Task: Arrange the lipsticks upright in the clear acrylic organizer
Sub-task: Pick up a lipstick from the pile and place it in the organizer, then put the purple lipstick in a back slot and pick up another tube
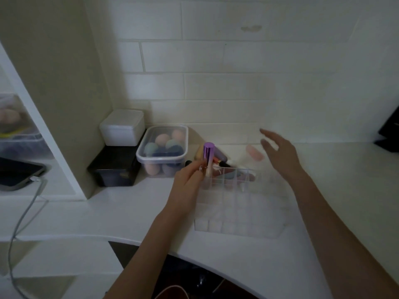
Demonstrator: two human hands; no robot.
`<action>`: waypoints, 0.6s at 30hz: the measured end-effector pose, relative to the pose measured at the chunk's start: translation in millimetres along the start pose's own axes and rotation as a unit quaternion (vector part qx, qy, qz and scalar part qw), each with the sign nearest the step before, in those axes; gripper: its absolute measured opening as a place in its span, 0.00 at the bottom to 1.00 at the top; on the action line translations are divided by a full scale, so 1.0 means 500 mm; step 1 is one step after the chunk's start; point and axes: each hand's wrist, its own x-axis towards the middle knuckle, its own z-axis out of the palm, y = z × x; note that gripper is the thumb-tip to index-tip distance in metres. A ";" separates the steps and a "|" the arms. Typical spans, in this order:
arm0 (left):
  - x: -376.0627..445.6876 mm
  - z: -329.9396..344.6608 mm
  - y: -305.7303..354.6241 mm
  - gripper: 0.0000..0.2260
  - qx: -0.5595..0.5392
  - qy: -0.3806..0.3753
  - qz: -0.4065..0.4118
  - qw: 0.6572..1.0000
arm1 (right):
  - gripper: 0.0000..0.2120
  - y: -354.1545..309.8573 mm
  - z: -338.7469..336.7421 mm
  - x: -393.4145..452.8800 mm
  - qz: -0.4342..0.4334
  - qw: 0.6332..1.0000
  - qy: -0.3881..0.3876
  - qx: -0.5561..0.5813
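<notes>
two hands in view. left hand [190,175] pinches one lipstick [208,157], purple cap up, tube upright, fingers curled round its lower half; the lipstick sits at about 1 o'clock from the hand, its base right at the back left corner cell of the clear acrylic organizer [235,203], can't tell if it is seated in the cell or just above it. right hand [278,152] holds nothing, fingers spread and loose, blurred, hovering over the tabletop [334,190] at 2 o'clock from the organizer.

one organizer, gridded, many cells, count not readable; a few cells in the back row show dark red and blue-grey through the walls, can't tell whether those items are inside or behind it. loose pile [222,157] of lipsticks lying flat just behind the organizer at 12 o'clock: roughly four or five, exact count unclear. one pale pink piece [254,152] lies apart at 1 o'clock, just left of the right hand.

one clear lidded tub [163,148] at 10 o'clock holds about eight sponges [162,139]. one white box [122,128] stacked on one black box [115,167] left of it. one cable [23,214] far left at 9 o'clock.
</notes>
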 end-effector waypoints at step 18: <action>0.002 0.000 -0.001 0.11 0.020 -0.011 0.003 1.000 | 0.18 -0.017 0.076 0.011 -0.043 0.982 -0.179 -0.036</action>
